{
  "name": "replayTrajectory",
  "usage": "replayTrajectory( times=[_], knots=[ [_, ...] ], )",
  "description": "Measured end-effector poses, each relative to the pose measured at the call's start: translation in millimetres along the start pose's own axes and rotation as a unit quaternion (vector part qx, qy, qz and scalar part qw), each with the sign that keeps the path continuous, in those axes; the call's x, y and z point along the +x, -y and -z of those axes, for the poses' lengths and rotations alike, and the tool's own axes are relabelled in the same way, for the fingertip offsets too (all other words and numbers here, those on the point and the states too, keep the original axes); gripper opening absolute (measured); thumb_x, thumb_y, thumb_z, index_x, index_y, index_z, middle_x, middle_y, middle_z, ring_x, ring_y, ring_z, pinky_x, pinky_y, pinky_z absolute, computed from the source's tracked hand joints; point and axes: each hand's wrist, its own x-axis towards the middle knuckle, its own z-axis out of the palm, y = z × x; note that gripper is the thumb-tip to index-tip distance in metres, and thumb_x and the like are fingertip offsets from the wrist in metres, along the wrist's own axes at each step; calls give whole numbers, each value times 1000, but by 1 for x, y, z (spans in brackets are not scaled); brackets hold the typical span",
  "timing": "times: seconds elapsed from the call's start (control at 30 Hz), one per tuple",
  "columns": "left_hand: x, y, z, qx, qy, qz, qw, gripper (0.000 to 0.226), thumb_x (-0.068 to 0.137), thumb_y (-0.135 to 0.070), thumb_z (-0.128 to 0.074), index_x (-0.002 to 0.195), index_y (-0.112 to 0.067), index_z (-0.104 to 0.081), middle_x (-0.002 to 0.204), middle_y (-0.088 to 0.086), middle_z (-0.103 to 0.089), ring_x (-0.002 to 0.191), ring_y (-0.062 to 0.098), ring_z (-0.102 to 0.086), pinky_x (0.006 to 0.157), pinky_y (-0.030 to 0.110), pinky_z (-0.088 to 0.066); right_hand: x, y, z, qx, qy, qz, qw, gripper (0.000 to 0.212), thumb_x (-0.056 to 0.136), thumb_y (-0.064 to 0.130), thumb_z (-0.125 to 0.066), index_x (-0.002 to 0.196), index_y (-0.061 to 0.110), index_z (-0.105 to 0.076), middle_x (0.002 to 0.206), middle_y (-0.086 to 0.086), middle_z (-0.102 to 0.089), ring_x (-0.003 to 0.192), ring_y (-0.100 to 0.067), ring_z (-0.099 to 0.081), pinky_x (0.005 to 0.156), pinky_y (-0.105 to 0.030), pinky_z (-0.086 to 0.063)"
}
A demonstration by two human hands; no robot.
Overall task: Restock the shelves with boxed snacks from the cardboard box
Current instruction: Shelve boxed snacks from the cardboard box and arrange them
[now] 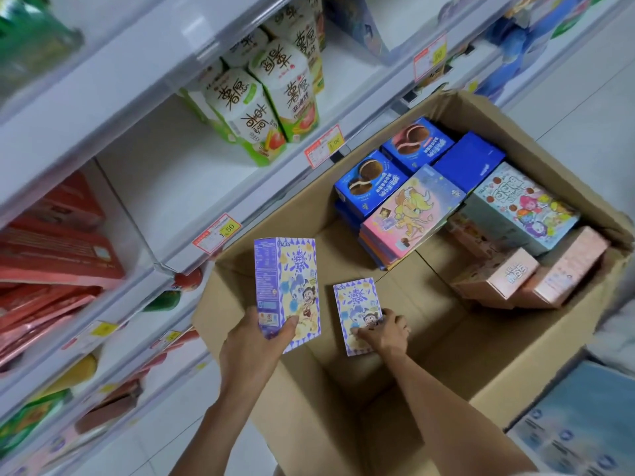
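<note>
Head view, from the left: the shelves [178,180] have a bare white stretch beside the green-and-white cartons [261,108], and a carelessly slid box could, I judge, knock those cartons over. Next, the left hand [254,341] grips a purple snack box [292,280] upright by its bottom end only, thumb across the front, above the near-left rim of the cardboard box [498,365]. Held so low, the tall box may tip or twist out of the fingers on a quick swing toward the shelf. Further right, the right hand [386,333] reaches down inside the cardboard box, fingers curled over the lower end of a second purple box [354,304], which lies face up under the palm. Whether it is clear of the floor I cannot tell. A one-ended pinch there could let it slip back. Rightmost, blue boxes [369,183] and pink boxes [494,280] sit stacked, well apart from both hands.
</note>
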Motion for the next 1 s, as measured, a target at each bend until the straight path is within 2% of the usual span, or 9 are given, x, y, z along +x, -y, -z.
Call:
replayTrajectory(
  times=[0.23,0.33,0.4,0.53,0.67,0.73,0.8,0.87,1.0],
  knots=[
    [-4,4,2,-13,6,-17,1000,40,79,-47,-65,108,-22,-55,107,-10,-67,88,10,-61,72,25,-48,17,10,5,58,42,-1,997,91,55,30,-89,131,19,-42,127,-6,-50,123,-27,-42,103,-41,-37],
    [-4,7,4,-8,1,-21,1000,40,79,-47,-66,107,-22,-54,106,-9,-67,92,13,-63,73,27,-49,14,13,11,139,86,-12,986,75,56,19,-90,118,15,-49,115,-7,-58,99,-23,-59,75,-33,-55],
    [-6,8,5,-16,-4,-21,1000,38,79,-46,-66,106,-23,-55,106,-9,-67,92,14,-63,71,26,-47,4,16,15,155,96,12,983,52,64,17,-86,102,12,-51,106,-9,-62,80,-19,-62,51,-20,-49],
    [-12,11,8,-38,-2,-16,999,36,79,-45,-67,104,-23,-55,106,-9,-68,93,14,-64,73,29,-50,-31,17,30,194,92,47,976,47,71,29,-81,103,11,-51,96,-7,-71,76,-21,-69,71,-35,-58],
    [-19,10,9,-61,2,-19,998,32,79,-46,-67,98,-27,-50,105,-8,-68,92,14,-65,77,34,-53,-74,17,51,272,106,68,954,46,77,31,-76,110,12,-49,93,-7,-71,70,-20,-71,56,-29,-56],
    [-22,10,11,-69,4,-23,997,30,78,-47,-67,94,-30,-48,101,-9,-69,90,15,-65,77,35,-53,-96,19,62,283,136,80,946,39,79,33,-74,104,21,-46,92,-7,-72,71,-22,-72,54,-34,-58],
    [-27,12,15,-70,0,-30,997,29,77,-48,-67,92,-30,-49,98,-9,-69,89,16,-65,76,33,-52,-112,18,70,287,148,102,941,44,77,29,-76,107,24,-44,95,-5,-71,75,-23,-72,59,-39,-59],
    [-32,17,21,-56,-9,-48,997,32,77,-50,-67,94,-26,-52,100,-7,-69,90,16,-64,74,30,-50,-128,16,74,285,134,132,940,53,76,19,-78,116,21,-43,101,-3,-69,80,-20,-71,65,-34,-58],
    [-47,39,37,-45,-27,-72,996,43,77,-54,-64,101,-19,-54,103,-5,-68,92,17,-64,72,29,-49,-167,18,74,304,95,184,930,43,77,2,-73,111,17,-50,101,-3,-69,87,-17,-68,71,-25,-55]
  ],
)
